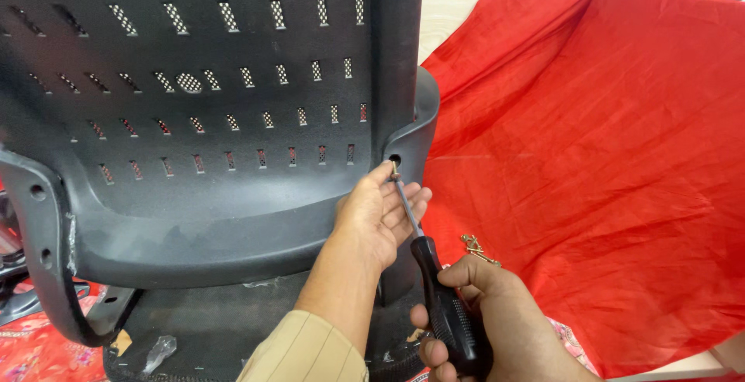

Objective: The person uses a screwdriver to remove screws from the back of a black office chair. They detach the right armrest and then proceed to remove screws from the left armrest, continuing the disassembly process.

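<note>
Head cam view, looking down at the work: a black plastic chair back with rows of little slanted vent slots fills the whole left half of the frame, standing upright with its curved lower edge sweeping from about 9 o'clock round to the middle. On its right edge there's a small round screw hole, just right of centre. The left hand comes up from 6 o'clock out of a tan striped sleeve, palm toward the camera, fingers loosely curled, with thumb and fingertip pinching a small brass-coloured screw right below that hole, pretty much touching the rim of it. The right hand is down at around 5 o'clock, wrapped tight around the black ribbed handle of a screwdriver. The screwdriver's long axis runs diagonally, handle low at 5 o'clock and the thin metal shaft pointing up and a bit left toward 11 o'clock, with the tip meeting the screw in the left fingers; the shaft crosses over the left palm. Just right of the handle, a small heap of brass screws sits on a big red cloth that covers the right half of the frame. A strip of pale wooden desk peeks out at 12 o'clock behind the cloth. At 7 o'clock there's the chair's black seat and a bit of floral red fabric.
</note>
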